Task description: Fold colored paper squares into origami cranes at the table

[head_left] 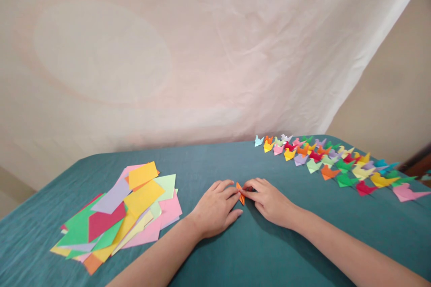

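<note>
Orange paper: a small, narrow folded piece (242, 201) standing out against the teal tablecloth (208, 161), between my two hands and touched by both.
My left hand (217, 208): palm down, fingers loosely extended toward the paper — the index fingertip meets its left side, and the thumb lies apart, pointing at the near end.
My right hand (271, 202): fingers bent inward, tips on the paper's right side; whether thumb and finger truly pinch it I cannot tell, since my own knuckles cover the spot.
My forearms: bare, coming in from the near edge, one on each side, with a shadow under the right one.
Loose sheets: an untidy, overlapping pile (117, 217) to the left of my left hand, in green, pink, lavender, yellow, crimson and pale green; two yellow pieces (144, 198) lie on top toward the far end, and an orange corner (92, 263) pokes out at the near end.
Folded birds: many small paper ones (344, 166) in slanting rows along the right side of the table, well apart from the pile — a pale blue one (258, 141) at the far left end, a larger-looking pink one (406, 193) near the right edge.
Backdrop: a pale, creased cloth (215, 54) behind the table, with a faint oval on its left.
</note>
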`<state>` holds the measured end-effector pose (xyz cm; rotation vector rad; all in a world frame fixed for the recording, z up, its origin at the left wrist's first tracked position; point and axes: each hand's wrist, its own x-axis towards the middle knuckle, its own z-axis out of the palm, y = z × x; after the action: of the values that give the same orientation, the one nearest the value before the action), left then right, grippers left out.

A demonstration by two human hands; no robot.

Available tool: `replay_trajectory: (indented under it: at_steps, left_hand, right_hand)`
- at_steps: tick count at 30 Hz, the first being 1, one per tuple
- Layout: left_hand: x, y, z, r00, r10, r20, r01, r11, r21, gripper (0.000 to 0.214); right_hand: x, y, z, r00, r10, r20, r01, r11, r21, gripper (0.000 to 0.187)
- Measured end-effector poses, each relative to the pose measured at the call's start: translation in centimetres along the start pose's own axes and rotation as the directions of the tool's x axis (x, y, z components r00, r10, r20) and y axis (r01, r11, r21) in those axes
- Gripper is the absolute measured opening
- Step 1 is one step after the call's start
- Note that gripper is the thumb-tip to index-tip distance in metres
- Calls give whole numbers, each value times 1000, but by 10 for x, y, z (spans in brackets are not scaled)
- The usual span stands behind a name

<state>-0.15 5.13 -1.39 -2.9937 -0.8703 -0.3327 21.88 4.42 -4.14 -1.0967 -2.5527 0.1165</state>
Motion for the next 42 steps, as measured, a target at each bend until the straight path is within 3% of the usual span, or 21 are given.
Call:
replay_trajectory:
  at_steps: [7, 21, 28, 36, 42]
  left_hand:
    - [1, 1, 0, 1000, -18, 7, 18, 1000, 14, 38]
    - [2, 0, 5, 998, -54, -43, 56, 998, 34, 31]
    - [1, 0, 4, 998, -59, -10, 59, 998, 18, 38]
    - [-2, -8, 3, 997, -61, 57, 63, 997, -42, 47]
    - [-3, -9, 4, 993, -71, 97, 77, 995, -63, 52]
  right_hand:
    - [1, -10, 1, 1000, -3, 24, 8, 976, -218, 30]
    - [-1, -23, -3, 999, 0, 54, 15, 959, -284, 33]
    - [0, -31, -4, 996, 18, 86, 13, 941, -339, 36]
    - [-1, -36, -13, 992, 35, 121, -3, 967, -257, 48]
    - [-5, -34, -27, 976, 37, 214, -7, 990, -142, 53]
